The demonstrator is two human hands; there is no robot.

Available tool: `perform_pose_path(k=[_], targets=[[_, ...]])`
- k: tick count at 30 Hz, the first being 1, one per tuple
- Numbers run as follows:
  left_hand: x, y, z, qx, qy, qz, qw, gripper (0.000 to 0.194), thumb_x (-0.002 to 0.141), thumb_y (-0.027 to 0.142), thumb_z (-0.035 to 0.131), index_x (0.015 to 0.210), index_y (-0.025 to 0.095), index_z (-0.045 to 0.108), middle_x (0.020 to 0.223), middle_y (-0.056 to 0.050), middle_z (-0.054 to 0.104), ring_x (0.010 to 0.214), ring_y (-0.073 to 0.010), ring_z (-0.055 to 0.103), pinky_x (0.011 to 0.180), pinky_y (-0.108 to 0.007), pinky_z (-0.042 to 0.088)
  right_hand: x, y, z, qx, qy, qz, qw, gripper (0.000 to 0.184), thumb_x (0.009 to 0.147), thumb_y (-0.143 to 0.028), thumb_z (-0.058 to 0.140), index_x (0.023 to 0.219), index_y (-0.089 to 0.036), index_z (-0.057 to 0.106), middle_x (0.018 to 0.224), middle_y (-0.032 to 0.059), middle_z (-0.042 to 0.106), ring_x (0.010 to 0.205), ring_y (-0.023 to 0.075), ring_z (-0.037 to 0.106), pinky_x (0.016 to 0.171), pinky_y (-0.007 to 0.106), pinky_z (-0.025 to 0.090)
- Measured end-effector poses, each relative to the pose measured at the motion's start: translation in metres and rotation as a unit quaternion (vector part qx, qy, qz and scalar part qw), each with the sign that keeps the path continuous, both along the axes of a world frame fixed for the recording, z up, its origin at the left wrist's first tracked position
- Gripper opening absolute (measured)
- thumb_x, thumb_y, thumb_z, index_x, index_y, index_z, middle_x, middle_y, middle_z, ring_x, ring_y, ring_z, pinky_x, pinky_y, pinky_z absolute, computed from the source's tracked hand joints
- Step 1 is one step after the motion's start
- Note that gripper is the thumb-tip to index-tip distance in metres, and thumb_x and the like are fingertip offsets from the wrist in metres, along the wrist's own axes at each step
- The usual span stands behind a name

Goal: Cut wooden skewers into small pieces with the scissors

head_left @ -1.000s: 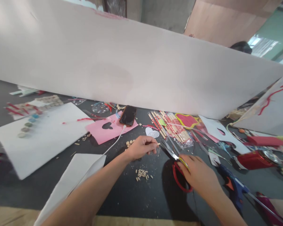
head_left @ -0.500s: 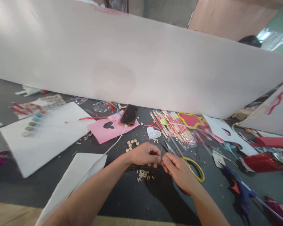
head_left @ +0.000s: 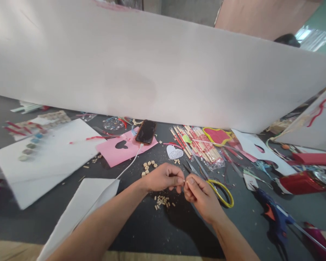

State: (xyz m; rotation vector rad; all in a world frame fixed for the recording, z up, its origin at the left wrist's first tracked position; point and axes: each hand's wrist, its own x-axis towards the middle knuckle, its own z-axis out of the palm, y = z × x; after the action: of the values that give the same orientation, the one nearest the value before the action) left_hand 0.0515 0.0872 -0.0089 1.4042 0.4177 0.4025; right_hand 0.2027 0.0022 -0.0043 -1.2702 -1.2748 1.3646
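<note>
My left hand (head_left: 164,177) and my right hand (head_left: 199,195) meet fingertip to fingertip over the dark table (head_left: 157,228). Both are closed in a pinch on a tiny piece between them, too small to name. Just below them lies a little heap of short wooden stick bits (head_left: 161,201). The scissors (head_left: 212,183) with yellow and red handles lie flat on the table right of my right hand, untouched. A second cluster of wooden bits (head_left: 148,166) sits beyond my left hand.
A large white board (head_left: 152,69) stands across the back. On the table lie a phone (head_left: 146,132) on pink paper (head_left: 119,150), a bag of sticks (head_left: 199,146), a white paper heart (head_left: 175,152), white sheets (head_left: 43,159) and a blue glue gun (head_left: 274,214).
My right hand has let go of the scissors, which now lie on the table, and moved left to meet my left hand in a pinch.
</note>
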Motion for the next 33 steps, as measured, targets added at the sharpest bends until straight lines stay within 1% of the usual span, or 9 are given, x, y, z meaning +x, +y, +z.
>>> perform_pose_path(k=[4, 8, 10, 13, 15, 18, 24, 28, 33], targets=[[0.002, 0.002, -0.003, -0.014, -0.020, 0.052, 0.998, 0.034, 0.076, 0.045, 0.057, 0.071, 0.011, 0.056, 0.058, -0.002, 0.057, 0.045, -0.0055, 0.043, 0.044, -0.017, 0.032, 0.000, 0.003, 0.003, 0.016, -0.006, -0.014, 1.000, 0.033, 0.089, -0.045, 0.036, 0.069, -0.020, 0.042, 0.059, -0.0058, 0.037, 0.048, 0.0069, 0.030, 0.045, 0.020, 0.028], [0.004, 0.008, -0.007, -0.021, -0.020, 0.183, 0.983, 0.031, 0.076, 0.043, 0.057, 0.071, 0.012, 0.055, 0.059, 0.000, 0.057, 0.045, -0.0049, 0.040, 0.046, -0.017, 0.030, 0.001, 0.003, 0.003, 0.054, -0.105, -0.003, 0.993, 0.021, 0.086, -0.038, 0.046, 0.081, -0.019, 0.055, 0.068, -0.0021, 0.049, 0.060, 0.0097, 0.044, 0.055, 0.022, 0.037], [0.004, 0.010, -0.008, -0.035, -0.021, 0.225, 0.973, 0.030, 0.075, 0.042, 0.058, 0.072, 0.013, 0.055, 0.059, 0.000, 0.057, 0.045, -0.0049, 0.039, 0.046, -0.017, 0.030, 0.000, 0.001, 0.002, 0.114, -0.241, 0.031, 0.963, 0.016, 0.086, -0.030, 0.048, 0.084, -0.019, 0.059, 0.077, 0.0009, 0.056, 0.072, 0.0122, 0.050, 0.067, 0.024, 0.040], [0.004, 0.011, -0.009, -0.043, -0.030, 0.236, 0.970, 0.029, 0.074, 0.042, 0.058, 0.072, 0.013, 0.057, 0.058, 0.001, 0.057, 0.044, -0.0046, 0.038, 0.046, -0.018, 0.030, -0.003, -0.001, -0.001, 0.185, -0.422, 0.095, 0.883, 0.015, 0.086, -0.021, 0.046, 0.086, -0.020, 0.061, 0.084, 0.0032, 0.058, 0.081, 0.0148, 0.053, 0.073, 0.026, 0.041], [0.004, 0.011, -0.009, -0.039, -0.034, 0.239, 0.970, 0.029, 0.075, 0.042, 0.057, 0.074, 0.013, 0.057, 0.058, 0.001, 0.057, 0.044, -0.0046, 0.038, 0.045, -0.017, 0.030, -0.005, -0.002, -0.003, 0.200, -0.487, 0.127, 0.841, 0.016, 0.085, -0.018, 0.047, 0.087, -0.021, 0.062, 0.085, 0.0040, 0.058, 0.084, 0.0161, 0.052, 0.073, 0.027, 0.041], [0.004, 0.011, -0.009, -0.027, -0.030, 0.249, 0.968, 0.028, 0.078, 0.041, 0.054, 0.078, 0.013, 0.058, 0.058, 0.001, 0.057, 0.044, -0.0044, 0.038, 0.045, -0.017, 0.029, -0.009, -0.003, -0.004, 0.211, -0.527, 0.159, 0.808, 0.019, 0.085, -0.016, 0.046, 0.089, -0.022, 0.064, 0.085, 0.0042, 0.059, 0.085, 0.0168, 0.052, 0.075, 0.028, 0.041], [0.004, 0.011, -0.010, -0.012, -0.013, 0.242, 0.970, 0.026, 0.079, 0.038, 0.054, 0.080, 0.012, 0.058, 0.061, 0.000, 0.057, 0.045, -0.0041, 0.038, 0.045, -0.016, 0.030, -0.010, -0.004, -0.004, 0.212, -0.532, 0.192, 0.797, 0.028, 0.083, -0.010, 0.044, 0.099, -0.022, 0.064, 0.084, 0.0046, 0.061, 0.088, 0.0176, 0.051, 0.077, 0.028, 0.042], [0.003, 0.012, -0.011, -0.015, -0.014, 0.235, 0.972, 0.027, 0.079, 0.039, 0.053, 0.083, 0.013, 0.058, 0.064, 0.000, 0.058, 0.046, -0.0042, 0.039, 0.045, -0.016, 0.031, -0.006, -0.004, -0.003, 0.206, -0.531, 0.177, 0.803, 0.030, 0.083, -0.007, 0.042, 0.097, -0.021, 0.064, 0.088, 0.0050, 0.060, 0.088, 0.0171, 0.051, 0.078, 0.028, 0.041], [0.003, 0.012, -0.012, -0.028, -0.006, 0.229, 0.973, 0.027, 0.078, 0.039, 0.053, 0.087, 0.013, 0.056, 0.071, -0.002, 0.062, 0.046, -0.0039, 0.040, 0.044, -0.016, 0.030, 0.000, -0.004, -0.005, 0.199, -0.516, 0.149, 0.819, 0.020, 0.086, -0.012, 0.043, 0.091, -0.020, 0.060, 0.085, 0.0043, 0.060, 0.085, 0.0172, 0.051, 0.074, 0.027, 0.040]])
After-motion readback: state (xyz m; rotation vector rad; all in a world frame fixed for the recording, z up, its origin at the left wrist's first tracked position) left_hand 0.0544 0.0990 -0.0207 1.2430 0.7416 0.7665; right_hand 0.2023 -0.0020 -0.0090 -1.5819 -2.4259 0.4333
